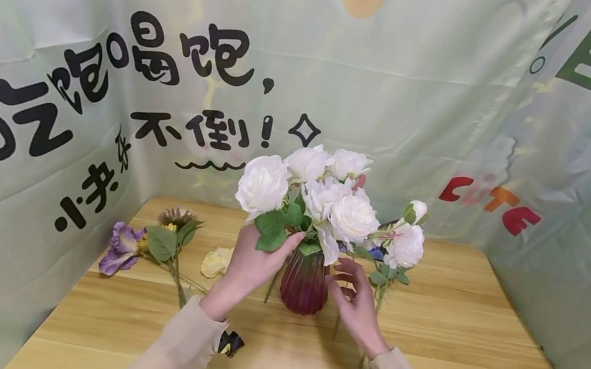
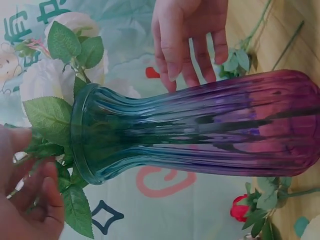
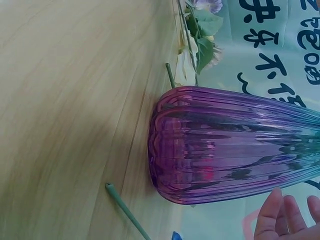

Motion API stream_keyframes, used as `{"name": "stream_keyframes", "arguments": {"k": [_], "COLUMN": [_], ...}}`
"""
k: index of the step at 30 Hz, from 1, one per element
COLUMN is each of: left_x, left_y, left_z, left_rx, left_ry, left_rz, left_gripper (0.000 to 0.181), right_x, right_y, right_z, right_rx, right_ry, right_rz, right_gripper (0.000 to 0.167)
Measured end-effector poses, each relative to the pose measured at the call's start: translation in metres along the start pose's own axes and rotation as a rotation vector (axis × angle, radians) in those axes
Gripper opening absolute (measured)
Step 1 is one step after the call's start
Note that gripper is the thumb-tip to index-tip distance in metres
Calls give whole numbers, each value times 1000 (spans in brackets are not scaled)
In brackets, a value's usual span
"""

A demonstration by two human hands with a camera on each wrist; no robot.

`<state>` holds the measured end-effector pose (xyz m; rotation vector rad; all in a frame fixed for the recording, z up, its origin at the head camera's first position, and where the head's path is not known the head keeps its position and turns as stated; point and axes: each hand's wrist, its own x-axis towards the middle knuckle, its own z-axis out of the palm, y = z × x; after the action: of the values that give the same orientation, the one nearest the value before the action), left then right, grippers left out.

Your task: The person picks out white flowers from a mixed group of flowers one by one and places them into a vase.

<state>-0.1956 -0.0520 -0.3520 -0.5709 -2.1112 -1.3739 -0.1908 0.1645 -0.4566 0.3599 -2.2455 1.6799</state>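
Observation:
A ribbed glass vase (image 1: 305,283), teal at its mouth and purple-red below, stands upright on the table. White roses (image 1: 354,218) with green leaves (image 1: 271,225) fill its top, and dark stems show through the glass in the left wrist view. My left hand (image 1: 256,259) is at the vase's mouth, its fingers (image 2: 50,195) curled in among the leaves and pinching a white rose's stem; the leaves partly hide the grip. Beside the vase's right side is my right hand (image 1: 355,300), fingers loosely bent and holding nothing; its fingertips (image 3: 272,207) are close to the glass.
Purple and brown flowers (image 1: 122,248) lie on the table at the left, near a pale yellow bloom (image 1: 216,262). White roses (image 1: 406,245) on a long stem lie to the right. A red rose (image 2: 240,207) lies behind the vase. Printed cloth walls (image 1: 396,110) enclose the table (image 1: 450,332).

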Motion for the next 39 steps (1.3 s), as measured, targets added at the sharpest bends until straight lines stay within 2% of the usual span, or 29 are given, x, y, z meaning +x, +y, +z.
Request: {"name": "stream_keyframes", "arguments": {"k": [2,6,11,14,16,20,23,28,32,39], "left_x": [-1,-2,0,2,4,5,4,-3,-10,-23], "left_y": [0,2,5,6,5,2,-1,-5,-7,-16], "left_z": [-1,-1,1,4,7,12,14,14,13,7], "left_rx": [-9,-79,-109,-73,-19,102,147,153,145,95], "left_ry": [38,72,63,35,17,7,5,5,-19,-48], "left_rz": [21,30,25,25,42,89,103,72,37,18], "left_gripper": [21,15,15,19,21,26,29,30,30,30], "right_x": [0,-1,-2,-2,-2,-3,-3,-4,-4,-4], "right_y": [0,1,1,2,2,3,3,3,3,3], "right_z": [0,-1,-1,0,0,0,0,-1,-4,-12], "right_rx": [-1,0,2,10,15,9,0,-17,-35,-98], "right_ry": [-2,-5,-2,0,1,3,0,-5,-16,-78], "right_rz": [0,-2,-5,-9,-6,3,10,26,40,109], "right_gripper": [42,42,41,40,39,40,40,40,40,38]}}
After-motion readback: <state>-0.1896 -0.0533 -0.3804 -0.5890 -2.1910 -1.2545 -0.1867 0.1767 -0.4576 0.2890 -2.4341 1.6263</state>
